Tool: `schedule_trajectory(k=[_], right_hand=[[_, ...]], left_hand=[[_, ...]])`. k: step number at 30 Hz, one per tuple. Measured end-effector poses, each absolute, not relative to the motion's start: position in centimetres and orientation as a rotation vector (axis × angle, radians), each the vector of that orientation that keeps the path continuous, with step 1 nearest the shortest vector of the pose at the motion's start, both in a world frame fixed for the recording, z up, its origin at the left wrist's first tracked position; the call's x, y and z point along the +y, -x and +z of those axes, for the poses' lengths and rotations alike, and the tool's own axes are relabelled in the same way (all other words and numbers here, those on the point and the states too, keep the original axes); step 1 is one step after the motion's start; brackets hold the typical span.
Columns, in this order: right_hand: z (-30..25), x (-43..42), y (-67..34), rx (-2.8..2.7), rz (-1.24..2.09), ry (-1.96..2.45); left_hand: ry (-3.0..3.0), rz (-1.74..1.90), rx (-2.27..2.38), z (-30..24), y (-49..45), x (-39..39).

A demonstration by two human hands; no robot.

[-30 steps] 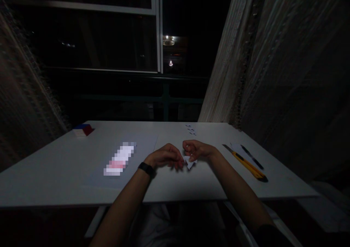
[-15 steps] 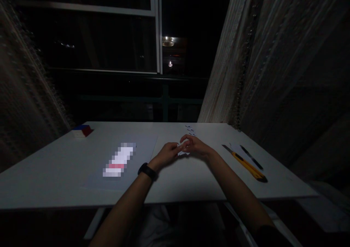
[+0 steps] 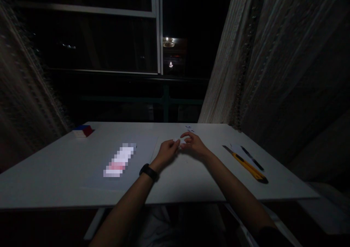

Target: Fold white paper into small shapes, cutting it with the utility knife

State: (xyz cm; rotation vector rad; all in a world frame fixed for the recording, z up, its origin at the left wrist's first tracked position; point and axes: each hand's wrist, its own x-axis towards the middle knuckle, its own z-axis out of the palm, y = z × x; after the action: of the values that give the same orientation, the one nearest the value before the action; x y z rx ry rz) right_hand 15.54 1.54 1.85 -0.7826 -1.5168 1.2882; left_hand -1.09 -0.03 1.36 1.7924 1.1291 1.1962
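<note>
Over the middle of the white table (image 3: pixel 191 181), my two hands meet at a small white piece of paper (image 3: pixel 179 140). My left hand (image 3: pixel 168 150), with a black band on its wrist, pinches the paper between thumb and fingers. From the other side my right hand (image 3: pixel 195 145) grips the paper's edge with its thumb and curled fingers, the index finger arched above. The fingers hide part of the paper. Just beyond my right hand lie small white paper pieces with dark blue marks (image 3: pixel 189 129).
A lit, blurred-out phone (image 3: pixel 120 161) rests on a large white sheet (image 3: pixel 144 170) at left. A twisty cube puzzle (image 3: pixel 82 131) sits at the far left corner. On the right lie a yellow utility knife (image 3: pixel 246 165), a black pen (image 3: pixel 251 157) and a paper strip (image 3: pixel 240 151).
Both hands have lifted slightly away from me with the paper, and the fingertips have drawn a little apart. More of the paper's face shows between them.
</note>
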Motion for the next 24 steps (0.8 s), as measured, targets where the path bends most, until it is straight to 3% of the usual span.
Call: schedule_trajectory(k=[10, 24], right_hand=[[2.4, 1.3, -15.8, -1.565, 1.266, 0.703], [2.1, 2.1, -16.1, -1.553, 1.049, 0.800]], left_hand=[[-1.606, 1.318, 1.112, 2.2, 1.5, 0.1], [-1.498, 1.190, 1.011, 2.6, 1.3, -0.7]])
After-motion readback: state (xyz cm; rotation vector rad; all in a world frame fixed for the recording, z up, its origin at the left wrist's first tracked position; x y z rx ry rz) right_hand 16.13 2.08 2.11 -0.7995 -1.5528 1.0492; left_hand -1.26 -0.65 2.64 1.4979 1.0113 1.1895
